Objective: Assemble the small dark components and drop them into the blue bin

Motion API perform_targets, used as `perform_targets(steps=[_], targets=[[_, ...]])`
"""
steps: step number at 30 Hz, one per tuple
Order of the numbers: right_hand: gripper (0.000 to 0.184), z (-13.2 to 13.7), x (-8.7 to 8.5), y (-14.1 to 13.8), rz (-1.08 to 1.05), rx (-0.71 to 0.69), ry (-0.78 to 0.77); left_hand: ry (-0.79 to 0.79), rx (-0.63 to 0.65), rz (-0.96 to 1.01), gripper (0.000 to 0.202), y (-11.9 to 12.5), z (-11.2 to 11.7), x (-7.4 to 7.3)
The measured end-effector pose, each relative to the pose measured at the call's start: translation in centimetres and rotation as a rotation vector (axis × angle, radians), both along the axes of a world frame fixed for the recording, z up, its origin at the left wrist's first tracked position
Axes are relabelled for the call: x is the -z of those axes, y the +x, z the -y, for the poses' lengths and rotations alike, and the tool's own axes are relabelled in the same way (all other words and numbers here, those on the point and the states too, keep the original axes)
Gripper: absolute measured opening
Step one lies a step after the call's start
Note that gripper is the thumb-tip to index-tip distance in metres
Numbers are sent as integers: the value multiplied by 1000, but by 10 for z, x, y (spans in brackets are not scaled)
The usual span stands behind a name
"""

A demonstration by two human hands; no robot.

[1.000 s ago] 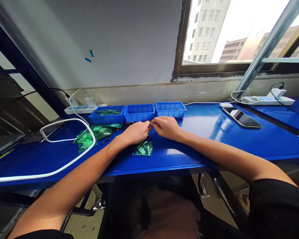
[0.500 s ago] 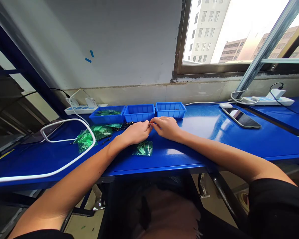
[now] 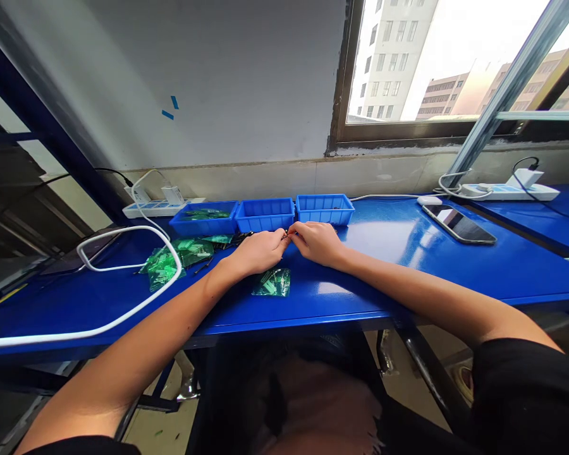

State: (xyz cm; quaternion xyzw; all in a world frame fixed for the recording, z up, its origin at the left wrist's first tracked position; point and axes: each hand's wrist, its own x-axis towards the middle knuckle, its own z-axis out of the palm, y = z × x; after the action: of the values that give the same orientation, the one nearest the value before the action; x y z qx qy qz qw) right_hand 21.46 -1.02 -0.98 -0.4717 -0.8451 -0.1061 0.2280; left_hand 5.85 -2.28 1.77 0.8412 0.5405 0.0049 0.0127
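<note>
My left hand (image 3: 258, 251) and my right hand (image 3: 317, 242) meet fingertip to fingertip on the blue bench (image 3: 398, 253), just in front of the middle blue bin (image 3: 264, 215). Both hands are closed in a pinch on one tiny dark part (image 3: 286, 236) held between them; it is too small to name. A small green packet (image 3: 272, 282) lies on the bench just below my left hand. More green packets (image 3: 171, 259) are piled to the left.
Three blue bins stand in a row, the left bin (image 3: 203, 218) holding green packets and the right bin (image 3: 324, 208) beside my right hand. A white cable (image 3: 123, 234) loops at left from a power strip (image 3: 154, 205). A phone (image 3: 459, 223) lies at right.
</note>
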Motion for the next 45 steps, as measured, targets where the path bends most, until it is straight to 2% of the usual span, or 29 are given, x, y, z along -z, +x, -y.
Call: perform_targets(steps=[7, 10, 15, 19, 27, 45], targets=[[21, 1, 0, -1, -2, 9, -12, 19, -11, -14, 37, 0, -1, 0], [23, 1, -1, -1, 14, 3, -28, 3, 26, -13, 37, 0, -3, 0], [24, -1, -2, 1, 67, -65, -98, -12, 65, -9, 40, -1, -4, 1], [26, -3, -1, 2, 62, -88, -94, -22, 70, -8, 41, -1, -3, 0], [25, 3, -4, -1, 134, 17, -118, -4, 86, -15, 42, -2, -4, 0], [29, 6, -3, -1, 208, 56, -111, 33, 85, -39, 36, -1, -4, 3]])
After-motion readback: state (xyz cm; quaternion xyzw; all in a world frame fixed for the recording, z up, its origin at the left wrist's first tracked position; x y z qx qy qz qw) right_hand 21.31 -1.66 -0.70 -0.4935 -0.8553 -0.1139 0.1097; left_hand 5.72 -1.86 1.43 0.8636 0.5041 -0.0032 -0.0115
